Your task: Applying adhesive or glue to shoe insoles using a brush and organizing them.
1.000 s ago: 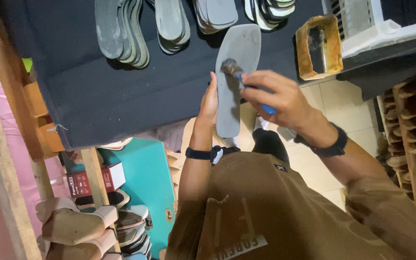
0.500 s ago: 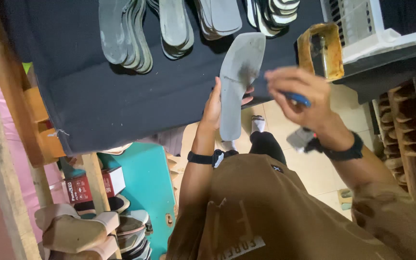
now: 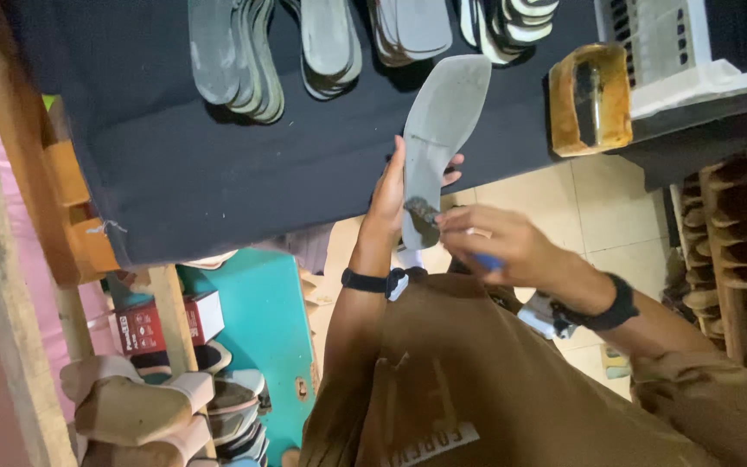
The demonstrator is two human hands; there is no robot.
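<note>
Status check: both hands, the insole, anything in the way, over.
Left hand gripping grey insole from behind. Right hand holds blue-handled brush, bristles on insole's heel end. Nothing between the hands; insole stacks lie beyond on black table.

The left hand (image 3: 388, 195) is mostly hidden behind the grey sole (image 3: 439, 138); only its edge and some fingertips peek out. The right hand (image 3: 499, 246) covers most of the blue-handled brush (image 3: 443, 227), so only the dark bristles and a bit of handle show. The piles of soles (image 3: 244, 60) on the dark surface (image 3: 218, 173) are cut off by the top edge. The shoes on the shelf (image 3: 144, 406) run off the bottom edge.
</note>
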